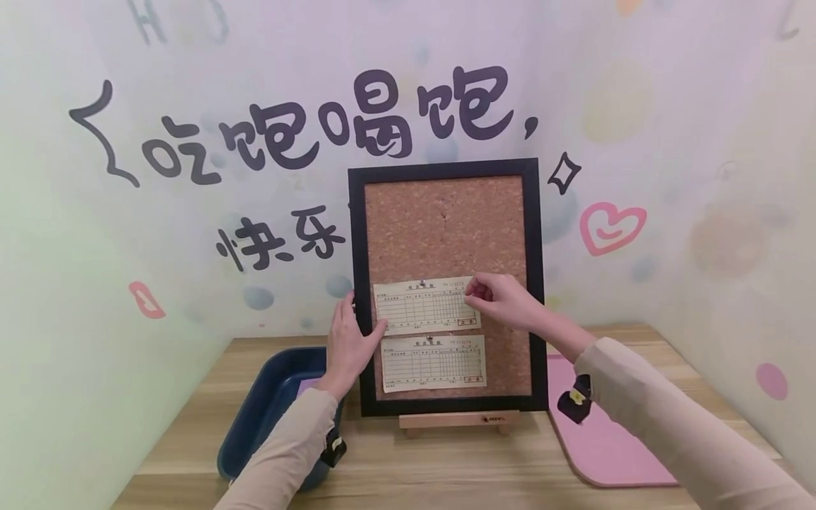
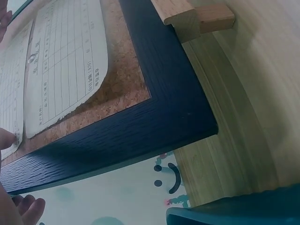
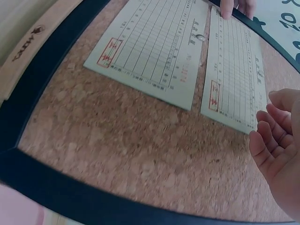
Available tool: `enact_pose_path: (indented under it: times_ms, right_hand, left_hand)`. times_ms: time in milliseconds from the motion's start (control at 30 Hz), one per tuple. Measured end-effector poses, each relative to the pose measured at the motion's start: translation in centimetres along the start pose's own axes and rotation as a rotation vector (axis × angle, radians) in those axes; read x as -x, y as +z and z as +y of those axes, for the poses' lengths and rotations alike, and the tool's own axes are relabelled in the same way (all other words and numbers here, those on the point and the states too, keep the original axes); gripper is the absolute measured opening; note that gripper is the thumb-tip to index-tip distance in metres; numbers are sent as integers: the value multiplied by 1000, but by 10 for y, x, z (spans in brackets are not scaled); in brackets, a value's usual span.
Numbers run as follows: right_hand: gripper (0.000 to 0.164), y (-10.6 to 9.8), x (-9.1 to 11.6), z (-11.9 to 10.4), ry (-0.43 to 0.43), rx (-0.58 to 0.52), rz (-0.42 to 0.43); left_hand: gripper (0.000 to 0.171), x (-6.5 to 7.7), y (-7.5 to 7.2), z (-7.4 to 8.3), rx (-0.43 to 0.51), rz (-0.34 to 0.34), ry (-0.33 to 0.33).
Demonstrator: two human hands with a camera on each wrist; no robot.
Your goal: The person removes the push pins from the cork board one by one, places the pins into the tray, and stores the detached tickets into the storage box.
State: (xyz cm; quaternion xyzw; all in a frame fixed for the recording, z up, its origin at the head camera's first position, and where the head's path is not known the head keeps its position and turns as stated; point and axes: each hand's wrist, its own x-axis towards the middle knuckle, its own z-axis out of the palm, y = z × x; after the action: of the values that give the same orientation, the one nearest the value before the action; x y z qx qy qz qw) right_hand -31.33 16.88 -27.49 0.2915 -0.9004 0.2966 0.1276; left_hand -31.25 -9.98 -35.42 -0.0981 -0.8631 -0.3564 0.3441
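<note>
A black-framed cork board (image 1: 446, 227) stands upright on a small wooden easel (image 1: 459, 421). Two printed receipt slips are pinned to it one above the other, the upper slip (image 1: 421, 312) and the lower slip (image 1: 433, 365). A clear-headed pushpin (image 3: 200, 37) sits at the lower slip's top edge. My left hand (image 1: 349, 347) grips the frame's left side, thumb in front over the upper slip's edge and fingers behind. With bent fingers, my right hand (image 1: 503, 301) pinches the upper slip near its top right corner; the fingertips partly cover that corner.
On the left of the wooden table (image 1: 376, 467) stands a dark blue tray (image 1: 255, 397) with something purple inside. A pink board (image 1: 618, 453) lies at the right, partly under my right forearm. Behind the table rises a wall (image 1: 287, 57) with painted lettering.
</note>
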Motion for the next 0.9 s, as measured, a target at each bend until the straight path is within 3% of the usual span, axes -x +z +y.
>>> enact_pose_path:
  times_ms: [300, 900]
  right_hand:
    - [11, 14, -16, -7, -6, -15, -16]
    - [12, 33, -31, -16, -29, -20, 20]
  left_hand:
    - [75, 2, 2, -3, 26, 44, 45]
    - [76, 3, 3, -4, 25, 44, 69]
